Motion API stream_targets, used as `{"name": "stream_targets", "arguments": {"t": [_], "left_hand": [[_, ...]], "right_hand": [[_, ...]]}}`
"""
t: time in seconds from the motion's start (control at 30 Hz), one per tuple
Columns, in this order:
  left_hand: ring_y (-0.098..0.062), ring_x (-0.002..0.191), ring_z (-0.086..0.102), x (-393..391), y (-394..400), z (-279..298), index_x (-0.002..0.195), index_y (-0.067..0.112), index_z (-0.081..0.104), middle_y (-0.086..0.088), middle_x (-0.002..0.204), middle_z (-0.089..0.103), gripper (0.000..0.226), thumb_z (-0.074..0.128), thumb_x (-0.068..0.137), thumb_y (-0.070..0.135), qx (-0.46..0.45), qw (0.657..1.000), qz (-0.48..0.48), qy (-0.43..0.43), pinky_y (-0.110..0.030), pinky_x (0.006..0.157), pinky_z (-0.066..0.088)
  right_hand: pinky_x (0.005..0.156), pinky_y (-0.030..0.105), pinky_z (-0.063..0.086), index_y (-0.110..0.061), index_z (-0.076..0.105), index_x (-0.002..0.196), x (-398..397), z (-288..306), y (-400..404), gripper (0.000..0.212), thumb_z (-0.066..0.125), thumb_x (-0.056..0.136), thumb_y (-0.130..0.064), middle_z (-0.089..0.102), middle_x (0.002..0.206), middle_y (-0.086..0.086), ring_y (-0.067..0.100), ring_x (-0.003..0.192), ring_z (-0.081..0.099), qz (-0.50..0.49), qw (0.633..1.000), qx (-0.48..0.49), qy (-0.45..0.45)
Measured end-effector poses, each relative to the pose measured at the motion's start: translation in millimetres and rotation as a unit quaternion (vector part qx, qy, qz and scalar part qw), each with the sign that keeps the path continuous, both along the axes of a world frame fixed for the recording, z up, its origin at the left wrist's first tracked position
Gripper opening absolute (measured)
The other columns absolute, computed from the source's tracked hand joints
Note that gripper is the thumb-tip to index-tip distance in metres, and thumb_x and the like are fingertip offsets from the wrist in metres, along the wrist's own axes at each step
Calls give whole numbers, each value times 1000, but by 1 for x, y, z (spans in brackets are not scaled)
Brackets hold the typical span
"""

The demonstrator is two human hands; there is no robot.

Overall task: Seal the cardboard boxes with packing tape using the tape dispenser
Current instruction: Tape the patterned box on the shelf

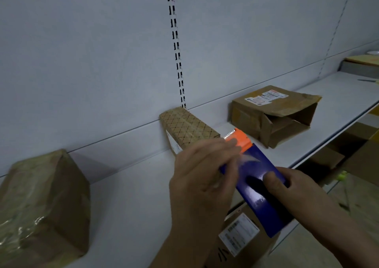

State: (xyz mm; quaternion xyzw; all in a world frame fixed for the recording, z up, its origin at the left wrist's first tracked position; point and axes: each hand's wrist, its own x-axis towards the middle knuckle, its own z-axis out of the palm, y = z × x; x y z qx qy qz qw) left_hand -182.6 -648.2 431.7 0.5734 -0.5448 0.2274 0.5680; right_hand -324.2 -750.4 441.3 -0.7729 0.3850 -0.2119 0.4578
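My right hand (291,187) grips a blue tape dispenser (260,187) with an orange toothed head, held above the white shelf (131,196). My left hand (203,175) lies over the dispenser's left side, its fingertips pinching at the clear tape near the orange head. Behind my left hand stands a small box with a diamond pattern (188,128). An open brown box (272,114) with a shipping label lies on its side at the right, flaps loose. A taped brown box (43,206) stands at the left. Below the dispenser a labelled box (242,239) shows partly.
The shelf's back panel has a slotted upright (176,48). At the far right of the shelf lie a flat box (363,62) and a thin tool (367,80). More cardboard boxes (348,153) sit on the floor beyond the shelf edge.
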Motion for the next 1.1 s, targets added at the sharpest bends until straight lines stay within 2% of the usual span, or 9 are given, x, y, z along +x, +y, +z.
{"name": "stream_targets", "arguments": {"t": [0.17, 0.3, 0.43, 0.5, 0.57, 0.63, 0.73, 0.97, 1.1], "left_hand": [[-18, 116, 59, 12, 8, 16, 95, 30, 76, 7, 116, 64, 12, 73, 83, 30, -57, 958, 30, 279, -32, 88, 55], [-10, 93, 72, 26, 11, 14, 98, 19, 77, 3, 96, 77, 15, 72, 85, 15, -92, 870, -27, 483, -22, 83, 57], [-13, 88, 72, 34, 12, 3, 101, 14, 76, -3, 95, 77, 21, 70, 82, 16, -105, 767, -97, 626, -19, 78, 58], [-11, 84, 71, 34, 11, -1, 103, 11, 75, -4, 93, 76, 19, 67, 87, 13, -108, 728, -122, 666, -19, 75, 58], [-10, 82, 72, 31, 11, -5, 103, 10, 75, -6, 93, 77, 18, 65, 88, 11, -107, 717, -129, 677, -18, 75, 57], [-11, 81, 72, 29, 12, -8, 103, 9, 75, -6, 92, 76, 17, 64, 89, 11, -112, 697, -144, 693, -19, 75, 57], [-13, 83, 72, 31, 13, -10, 107, 7, 73, -9, 94, 75, 19, 64, 91, 12, -114, 659, -179, 721, -21, 76, 59], [-14, 85, 73, 40, 12, -3, 101, 10, 73, -8, 95, 76, 22, 67, 81, 17, -94, 703, -192, 678, -23, 79, 59], [-15, 84, 72, 50, 13, 2, 97, 11, 75, -9, 93, 75, 19, 68, 80, 17, -89, 723, -186, 660, -22, 76, 58]], "right_hand": [[43, 7, 42, -27, 59, 84, -9, 5, -5, 49, 59, 53, -65, 66, 62, -21, -7, 61, 63, 24, 999, -24, 38], [47, 10, 47, -39, 53, 84, -17, 14, -13, 59, 50, 50, -88, 65, 68, -21, -13, 70, 62, 35, 995, -74, 59], [49, 10, 49, -44, 50, 85, -25, 32, -33, 92, 37, 18, -106, 65, 73, -16, -18, 79, 59, 68, 979, -159, 106], [51, 9, 49, -46, 48, 87, -25, 45, -44, 82, 41, 29, -103, 64, 77, -15, -20, 81, 57, 96, 969, -191, 127], [54, 5, 47, -44, 47, 88, -22, 56, -53, 74, 46, 39, -99, 63, 76, -16, -22, 82, 55, 117, 957, -218, 148], [56, 4, 47, -44, 49, 88, -19, 66, -63, 81, 42, 33, -103, 66, 74, -19, -21, 82, 56, 142, 947, -245, 153], [53, 11, 48, -44, 54, 94, -17, 80, -76, 94, 37, 25, -106, 58, 85, -46, -16, 80, 60, 167, 937, -266, 155], [53, 9, 49, -39, 62, 97, -13, 101, -97, 91, 49, 33, -102, 65, 81, -37, -11, 72, 64, 223, 924, -262, 165], [56, 12, 52, -32, 68, 97, -12, 102, -101, 79, 63, 40, -87, 70, 77, -27, -5, 68, 67, 248, 920, -244, 180]]}}
